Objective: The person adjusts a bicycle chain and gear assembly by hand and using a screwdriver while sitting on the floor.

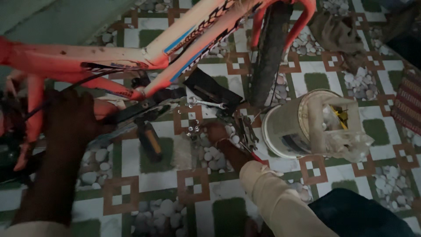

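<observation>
An orange and white bicycle frame (131,55) lies across the patterned floor. My left hand (72,120) wraps around the crank area at the frame's lower left, next to the dark crank arm (138,109) and its pedal (151,140). My right hand (217,131), in a beige sleeve, reaches down to the tiles beside a few small metal nuts (193,128). It is too dark to tell whether its fingers hold one. A silver spanner (207,104) lies just beyond it, and pliers (247,131) lie to its right.
The bike's black tyre (269,48) stands upright behind the tools. A white bucket (280,127) lies on its side at the right with cloth and tools in it. A brown rag (337,30) and a woven mat (408,101) are at the far right.
</observation>
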